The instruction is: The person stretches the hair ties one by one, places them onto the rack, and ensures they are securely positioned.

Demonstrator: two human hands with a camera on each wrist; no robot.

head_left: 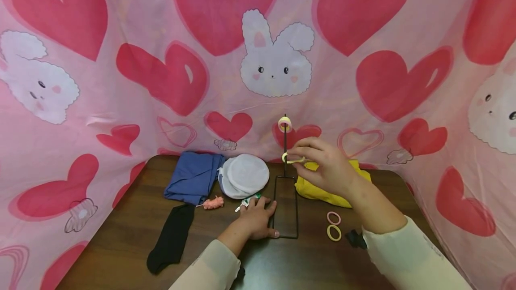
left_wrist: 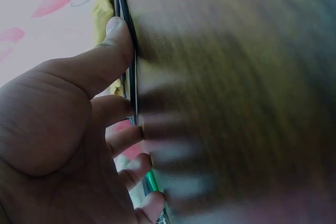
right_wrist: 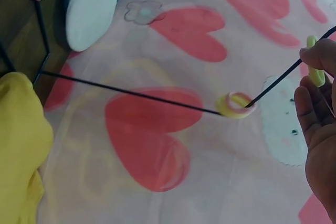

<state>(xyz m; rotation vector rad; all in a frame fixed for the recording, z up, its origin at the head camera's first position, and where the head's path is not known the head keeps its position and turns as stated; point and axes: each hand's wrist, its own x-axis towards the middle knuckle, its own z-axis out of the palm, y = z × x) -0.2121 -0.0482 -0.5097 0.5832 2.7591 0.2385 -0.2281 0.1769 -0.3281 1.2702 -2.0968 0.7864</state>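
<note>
A black wire stand (head_left: 297, 209) has a rectangular base on the table and an upright rod. Near the rod's upper bend hang a pink ring and a yellow ring (right_wrist: 236, 106), close together. My right hand (head_left: 327, 167) pinches another yellow ring (right_wrist: 316, 62) between thumb and fingers; it overlaps the rod's outer stretch in the right wrist view. My left hand (head_left: 255, 219) rests low at the base's left side, fingers spread, thumb (left_wrist: 119, 40) against the wire. Under its fingertips lies a small green-and-white item (head_left: 251, 200) with a metal piece like a key.
A pink ring (head_left: 333, 218) and a yellow ring (head_left: 334, 233) lie right of the base. Yellow cloth (head_left: 322, 191) lies behind them. On the left are folded blue cloth (head_left: 193, 176), a round white pouch (head_left: 247, 173), a coral bundle (head_left: 213, 203) and a black sock (head_left: 171, 238).
</note>
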